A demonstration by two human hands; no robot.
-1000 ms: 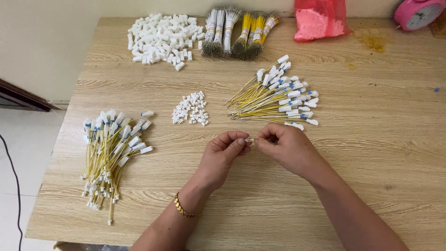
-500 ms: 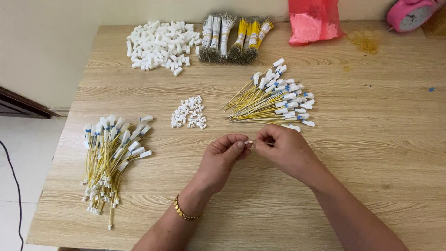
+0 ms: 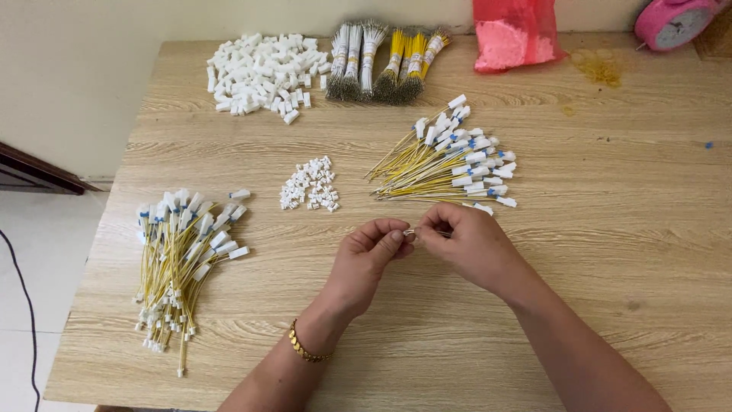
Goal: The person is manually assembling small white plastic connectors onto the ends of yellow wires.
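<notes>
My left hand (image 3: 372, 258) and my right hand (image 3: 467, 243) meet above the middle of the wooden table (image 3: 625, 252). Their fingertips pinch the same thin yellow wire piece (image 3: 412, 231), most of it hidden by the fingers. A gold bracelet (image 3: 303, 347) circles my left wrist. Just beyond my right hand lies a fan of yellow wires with white plugs (image 3: 450, 162). A small heap of tiny white connectors (image 3: 311, 185) sits beyond my left hand. Whether a connector is between my left fingers is hidden.
A second pile of yellow wires with white ends (image 3: 180, 259) lies at the left. At the back are a heap of larger white housings (image 3: 263, 72), bound wire bundles (image 3: 381, 65), a red plastic bag (image 3: 515, 34) and a pink alarm clock (image 3: 675, 19).
Both hands stay pinched together on the wire, with only slight finger shifts. The view has tilted slightly, so the table sits a bit lower in the picture.
</notes>
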